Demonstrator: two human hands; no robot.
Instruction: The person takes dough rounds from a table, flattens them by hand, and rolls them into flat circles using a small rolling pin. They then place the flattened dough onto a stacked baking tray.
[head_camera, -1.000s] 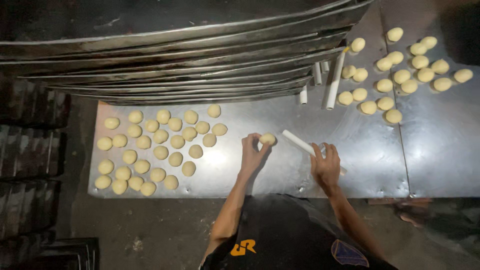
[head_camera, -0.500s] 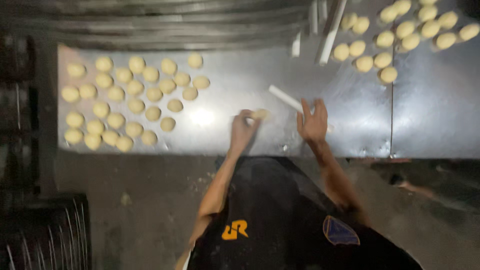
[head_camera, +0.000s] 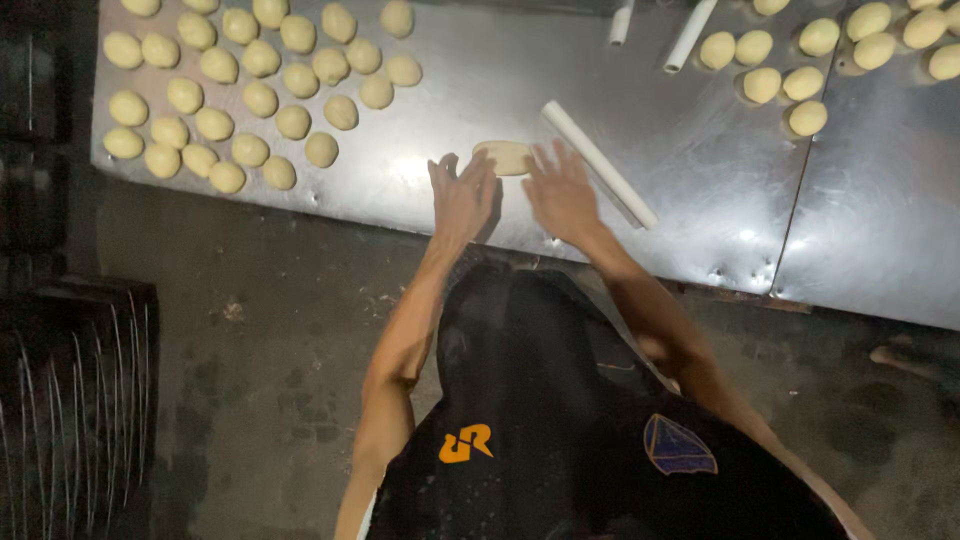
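Dough is lying flat on the shiny metal worktop, squashed into a small round piece. My left hand is reaching toward it with fingers spread, and its fingertips are just beside the piece. My right hand is doing the same on the other side. Neither grip is closing on anything; both are open. A white rolling stick is lying just beside my right hand. Lots of little dough balls are sitting in rows far to my left, and more balls are sitting far to my right.
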